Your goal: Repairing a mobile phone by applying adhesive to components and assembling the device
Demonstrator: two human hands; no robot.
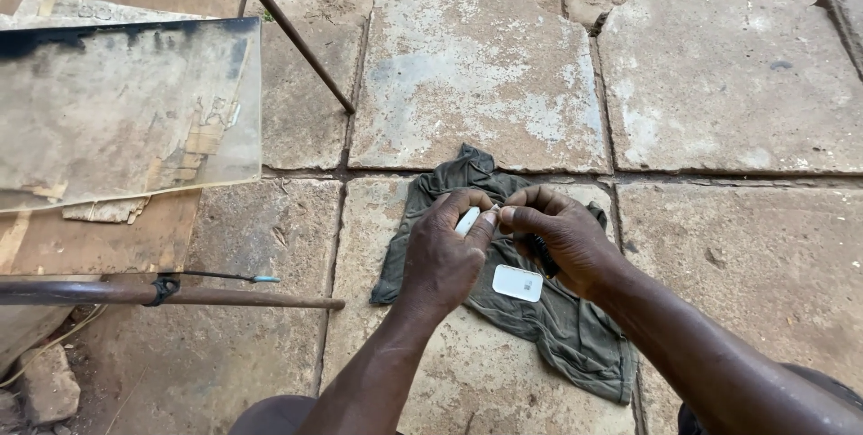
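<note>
Fingers (486, 217) of our left hand (442, 260) pinch a small white piece (467, 220); right hand (562, 239) fingertips pinch its end at 3 o'clock. White flat card (518, 283) lies at 6 o'clock on dark cloth (575, 332), w/ stone slabs (728, 84) under it.

Both forearms bare, no sleeves, watch or rings showing; left hand (442, 260) at seven o'clock of right hand (562, 239).
</note>
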